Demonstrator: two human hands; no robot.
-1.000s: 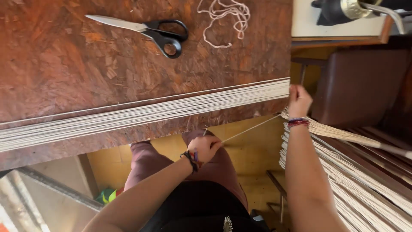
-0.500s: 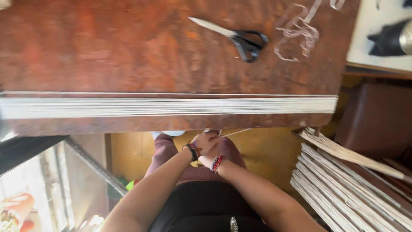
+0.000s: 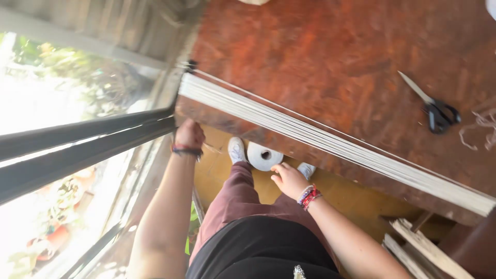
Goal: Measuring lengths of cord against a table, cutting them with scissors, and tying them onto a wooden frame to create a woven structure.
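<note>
Down low, left hand (image 3: 189,133) grip closed w/ thin string (image 3: 213,148) at surface (image 3: 320,57) edge, near cord band (image 3: 330,140); right hand (image 3: 289,179) grip loose, fingers apart, beside white spool (image 3: 264,156) on floor. Scissors (image 3: 433,106) well apart

no pkgs, labels, signs or screens visible.

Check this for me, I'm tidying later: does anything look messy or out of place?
Mostly orderly. Loose cord scraps lie tangled beside the scissors on the table, and a white spool sits on the floor between the person's shoes. The strands lie straight.
</note>
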